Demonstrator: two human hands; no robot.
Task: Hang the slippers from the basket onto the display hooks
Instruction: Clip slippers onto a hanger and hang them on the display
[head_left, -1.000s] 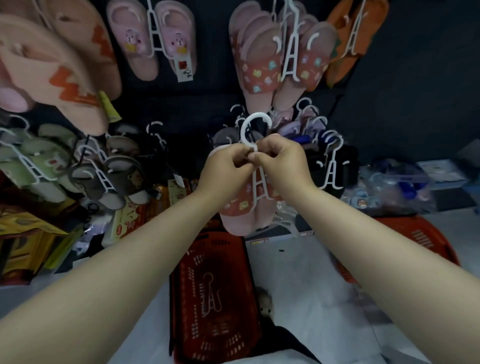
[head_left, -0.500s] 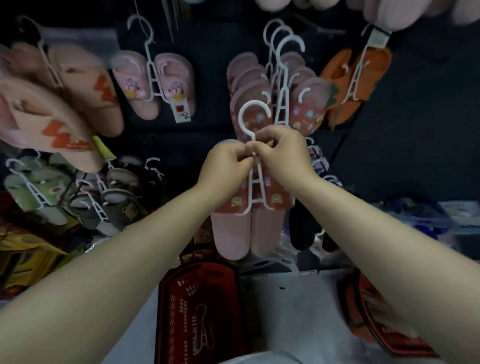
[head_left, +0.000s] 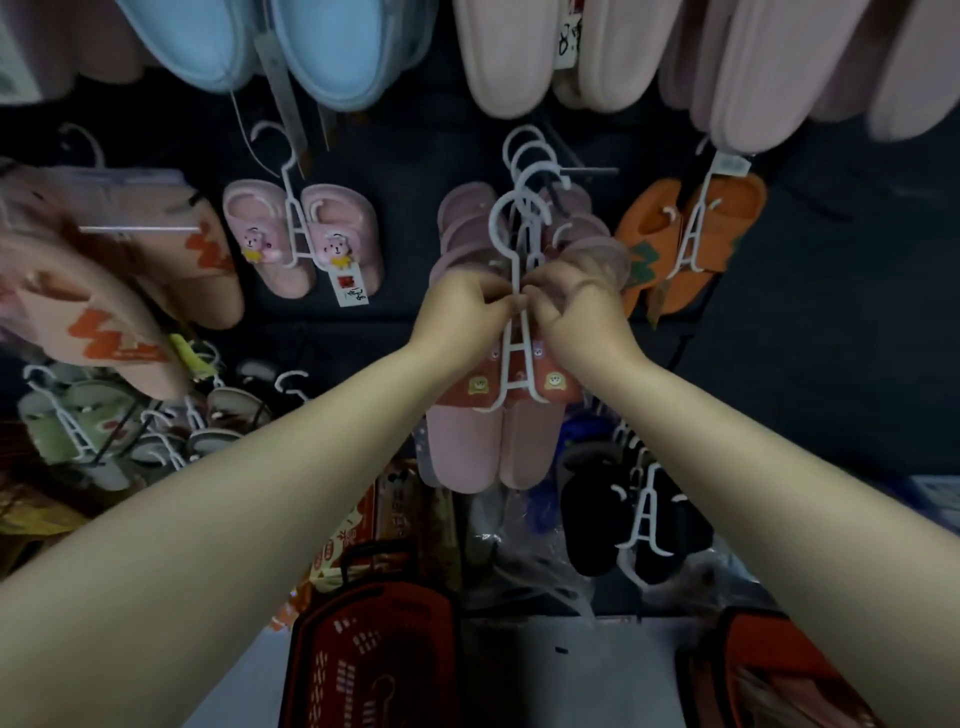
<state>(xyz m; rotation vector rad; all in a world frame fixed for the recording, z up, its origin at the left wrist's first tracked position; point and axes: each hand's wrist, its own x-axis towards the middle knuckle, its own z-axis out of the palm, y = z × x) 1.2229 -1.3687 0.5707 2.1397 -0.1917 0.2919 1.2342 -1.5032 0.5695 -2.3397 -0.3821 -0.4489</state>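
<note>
White plastic hanger (head_left: 511, 291) carrying pink slippers (head_left: 491, 436), neck pinched by left hand (head_left: 462, 306) and right hand (head_left: 576, 306). Risk: hook snagging crowded neighbouring hangers (head_left: 530, 166), missing the peg.

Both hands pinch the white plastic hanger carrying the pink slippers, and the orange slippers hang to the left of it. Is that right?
No. The head view shows the left hand and right hand pinching the white plastic hanger carrying the pink slippers, but the orange slippers hang to its right.
</note>
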